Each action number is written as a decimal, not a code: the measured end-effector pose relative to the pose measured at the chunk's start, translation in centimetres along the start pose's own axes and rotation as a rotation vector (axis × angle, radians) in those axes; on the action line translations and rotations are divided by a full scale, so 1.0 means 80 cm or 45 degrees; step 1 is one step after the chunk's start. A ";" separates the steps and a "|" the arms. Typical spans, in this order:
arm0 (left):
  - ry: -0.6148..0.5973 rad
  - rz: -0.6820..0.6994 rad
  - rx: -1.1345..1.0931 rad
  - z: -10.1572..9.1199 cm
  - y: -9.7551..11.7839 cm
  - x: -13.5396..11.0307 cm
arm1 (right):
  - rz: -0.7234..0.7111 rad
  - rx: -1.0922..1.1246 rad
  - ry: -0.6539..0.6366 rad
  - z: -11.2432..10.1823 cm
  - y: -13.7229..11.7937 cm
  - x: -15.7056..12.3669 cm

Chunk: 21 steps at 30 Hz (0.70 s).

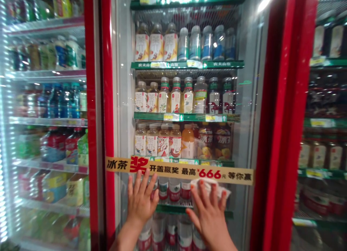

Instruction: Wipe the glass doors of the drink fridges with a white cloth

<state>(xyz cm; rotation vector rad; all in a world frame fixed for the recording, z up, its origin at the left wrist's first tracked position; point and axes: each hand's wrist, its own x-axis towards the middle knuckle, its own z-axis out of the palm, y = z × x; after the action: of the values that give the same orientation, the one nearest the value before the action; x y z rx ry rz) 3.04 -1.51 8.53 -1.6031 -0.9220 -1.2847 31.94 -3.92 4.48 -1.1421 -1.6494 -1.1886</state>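
Note:
My left hand (141,200) lies flat against the glass door (252,95) of a drinks fridge, its fingertips at the lower edge of a tan promotional strip (165,169) and nothing in it. To the right, my right hand (210,207) is spread over a white cloth or tissue (226,190), which is pressed to the glass just under the strip. The cloth shows above and beside the fingers; the rest is hidden beneath the hand. Behind the glass, rows of bottled drinks (176,101) stand on shelves with green front edges (189,65).
Red door frames (108,99) border the glass on the left, with another red upright (287,99) on the right. A second fridge with stocked shelves (48,75) stands at left. More bottles (320,153) show at far right. Light reflections cross the glass.

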 end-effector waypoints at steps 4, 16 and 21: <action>-0.008 0.008 0.026 0.001 -0.003 -0.003 | -0.265 0.010 0.040 0.000 0.024 -0.062; -0.021 0.046 0.070 0.000 -0.005 -0.005 | -0.363 0.023 -0.012 0.007 -0.032 -0.043; -0.015 0.040 0.075 0.001 -0.004 -0.006 | 0.164 -0.033 0.034 -0.002 0.018 -0.032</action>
<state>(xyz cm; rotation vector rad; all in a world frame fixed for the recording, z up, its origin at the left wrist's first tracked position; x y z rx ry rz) 2.70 -1.32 8.11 -1.5748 -0.9306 -1.2168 34.07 -4.39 2.50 -1.2249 -1.5208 -1.1408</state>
